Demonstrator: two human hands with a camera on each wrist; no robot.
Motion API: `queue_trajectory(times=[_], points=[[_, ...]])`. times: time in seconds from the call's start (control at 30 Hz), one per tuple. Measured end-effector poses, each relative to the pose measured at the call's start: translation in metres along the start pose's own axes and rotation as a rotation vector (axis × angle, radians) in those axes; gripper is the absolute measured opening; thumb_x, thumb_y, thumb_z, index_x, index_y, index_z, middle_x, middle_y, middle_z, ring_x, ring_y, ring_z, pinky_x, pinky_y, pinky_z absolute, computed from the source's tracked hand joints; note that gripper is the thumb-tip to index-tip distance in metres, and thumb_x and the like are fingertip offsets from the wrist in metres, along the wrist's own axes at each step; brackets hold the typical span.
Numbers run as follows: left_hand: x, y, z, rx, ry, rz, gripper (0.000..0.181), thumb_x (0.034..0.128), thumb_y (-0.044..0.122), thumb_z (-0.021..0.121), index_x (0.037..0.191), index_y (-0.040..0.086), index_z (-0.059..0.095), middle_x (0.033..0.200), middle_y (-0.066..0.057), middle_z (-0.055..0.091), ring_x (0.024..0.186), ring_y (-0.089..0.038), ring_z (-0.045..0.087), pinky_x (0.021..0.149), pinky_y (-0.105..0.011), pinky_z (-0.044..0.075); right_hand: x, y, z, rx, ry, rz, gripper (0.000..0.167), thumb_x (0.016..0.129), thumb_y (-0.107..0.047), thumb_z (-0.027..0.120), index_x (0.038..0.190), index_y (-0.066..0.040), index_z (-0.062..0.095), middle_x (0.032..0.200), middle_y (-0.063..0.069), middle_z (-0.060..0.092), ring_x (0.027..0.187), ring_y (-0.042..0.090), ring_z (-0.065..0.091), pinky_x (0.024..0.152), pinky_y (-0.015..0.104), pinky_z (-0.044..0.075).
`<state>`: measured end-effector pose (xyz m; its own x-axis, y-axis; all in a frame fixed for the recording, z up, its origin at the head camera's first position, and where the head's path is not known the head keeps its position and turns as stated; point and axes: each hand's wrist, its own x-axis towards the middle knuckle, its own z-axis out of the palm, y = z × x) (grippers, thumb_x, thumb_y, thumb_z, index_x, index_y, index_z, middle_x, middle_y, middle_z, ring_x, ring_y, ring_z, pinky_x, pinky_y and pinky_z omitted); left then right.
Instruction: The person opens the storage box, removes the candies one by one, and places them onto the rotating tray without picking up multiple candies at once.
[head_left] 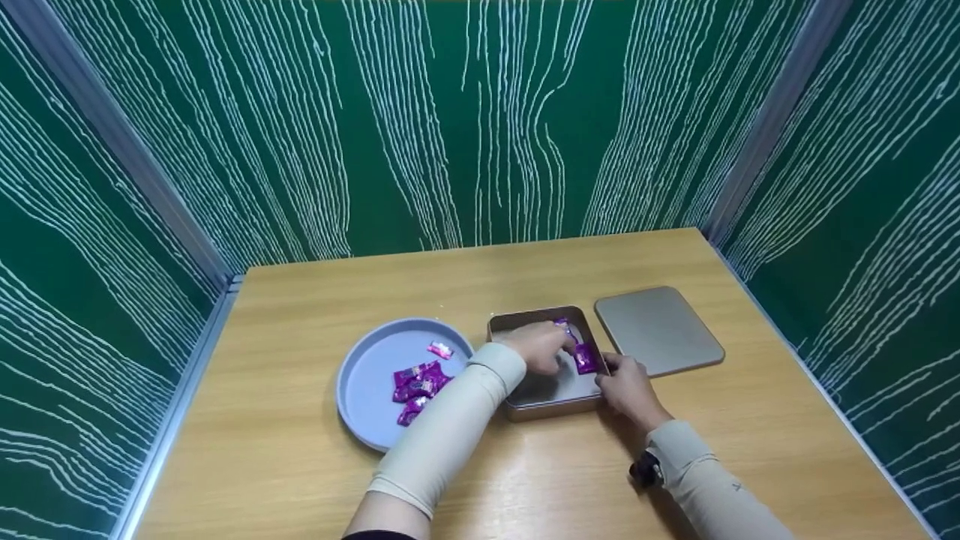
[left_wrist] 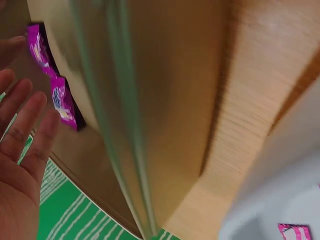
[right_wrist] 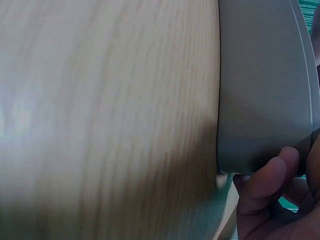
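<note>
An open metal tin (head_left: pixel 555 409) stands on the table with two small purple wrapped candies (head_left: pixel 584 358) lying end to end along its right wall. My left hand (head_left: pixel 538 347) reaches inside the tin. In the left wrist view its fingers (left_wrist: pixel 32 120) are loosely extended beside the candies (left_wrist: pixel 64 102), and one fingertip is close to the upper candy; whether it touches cannot be told. At the near right corner, my right hand (head_left: pixel 628 386) grips the tin's wall; the right wrist view shows fingers at the tin's (right_wrist: pixel 265 90) corner.
Left of the tin is a round pale-lavender tray (head_left: pixel 360 375) with several purple candies (head_left: pixel 418 382) and one pinker one (head_left: pixel 440 350). The flat metal lid (head_left: pixel 660 330) lies right of the tin. Green patterned panels surround the wooden table (head_left: pixel 285 352).
</note>
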<state>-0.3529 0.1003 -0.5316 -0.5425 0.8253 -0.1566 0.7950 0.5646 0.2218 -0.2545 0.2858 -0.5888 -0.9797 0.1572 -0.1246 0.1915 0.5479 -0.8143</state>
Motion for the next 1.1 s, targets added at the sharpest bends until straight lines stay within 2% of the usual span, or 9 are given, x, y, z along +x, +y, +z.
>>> queue_trajectory(times=[0.17,0.33,0.43,0.57,0.67,0.8,0.9,1.1], points=[[0.004,0.010,0.000,0.012,-0.005,0.016,0.048,0.0855,0.007,0.076,0.132,0.017,0.078,0.131,-0.001,0.078,0.123,-0.018,0.071,0.107,-0.026,0.056,-0.001,0.002,-0.002,-0.004,0.020,-0.008,0.057,0.092,0.006,0.059,0.148,0.012,0.057,0.125,0.040,0.068,0.059,0.018,0.059,0.044,0.029,0.052],[0.011,0.017,0.002,0.028,-0.009,0.005,0.044,0.0854,0.006,0.075,0.128,0.019,0.079,0.124,0.000,0.080,0.114,-0.018,0.070,0.103,-0.029,0.057,0.000,0.003,-0.003,-0.051,0.055,-0.052,0.050,0.089,0.005,0.061,0.138,0.013,0.065,0.115,0.033,0.074,0.075,0.025,0.064,0.056,0.028,0.051],[0.015,0.018,0.006,0.026,-0.025,-0.005,0.044,0.0851,0.007,0.077,0.127,0.019,0.079,0.122,0.001,0.080,0.110,-0.017,0.071,0.100,-0.028,0.058,0.001,0.004,-0.003,-0.072,0.056,-0.067,0.047,0.088,0.005,0.062,0.135,0.014,0.067,0.117,0.032,0.075,0.089,0.031,0.066,0.067,0.029,0.052],[0.021,0.019,0.009,0.033,-0.042,-0.023,0.048,0.0848,0.008,0.078,0.131,0.022,0.078,0.125,0.003,0.079,0.111,-0.015,0.071,0.097,-0.027,0.059,0.001,0.005,-0.003,-0.071,0.046,-0.060,0.047,0.089,0.005,0.062,0.135,0.014,0.066,0.122,0.033,0.073,0.097,0.035,0.066,0.074,0.030,0.053],[0.025,0.020,0.011,0.058,-0.055,-0.041,0.055,0.0850,0.010,0.078,0.137,0.026,0.075,0.130,0.003,0.076,0.115,-0.015,0.070,0.099,-0.028,0.059,0.001,0.004,-0.003,-0.067,0.045,-0.064,0.047,0.089,0.006,0.061,0.134,0.014,0.067,0.121,0.033,0.073,0.097,0.035,0.066,0.073,0.030,0.053],[0.029,0.020,0.014,0.087,-0.081,-0.050,0.060,0.0858,0.014,0.078,0.143,0.031,0.071,0.132,0.002,0.075,0.116,-0.017,0.068,0.099,-0.032,0.059,0.001,0.004,-0.002,-0.064,0.050,-0.074,0.047,0.087,0.006,0.060,0.133,0.015,0.067,0.118,0.033,0.073,0.093,0.035,0.068,0.064,0.029,0.053],[0.031,0.019,0.015,0.108,-0.096,-0.048,0.058,0.0864,0.017,0.078,0.142,0.031,0.071,0.125,0.001,0.076,0.110,-0.018,0.068,0.094,-0.033,0.060,-0.001,0.002,0.000,-0.056,0.051,-0.071,0.049,0.087,0.006,0.060,0.135,0.015,0.066,0.119,0.035,0.072,0.092,0.037,0.070,0.058,0.029,0.054],[0.030,0.019,0.015,0.102,-0.109,-0.038,0.047,0.0887,0.015,0.077,0.134,0.028,0.075,0.116,0.001,0.077,0.100,-0.016,0.067,0.087,-0.030,0.059,-0.001,0.001,0.002,-0.038,0.054,-0.063,0.051,0.088,0.007,0.060,0.138,0.016,0.063,0.120,0.036,0.071,0.089,0.034,0.069,0.057,0.028,0.053]])
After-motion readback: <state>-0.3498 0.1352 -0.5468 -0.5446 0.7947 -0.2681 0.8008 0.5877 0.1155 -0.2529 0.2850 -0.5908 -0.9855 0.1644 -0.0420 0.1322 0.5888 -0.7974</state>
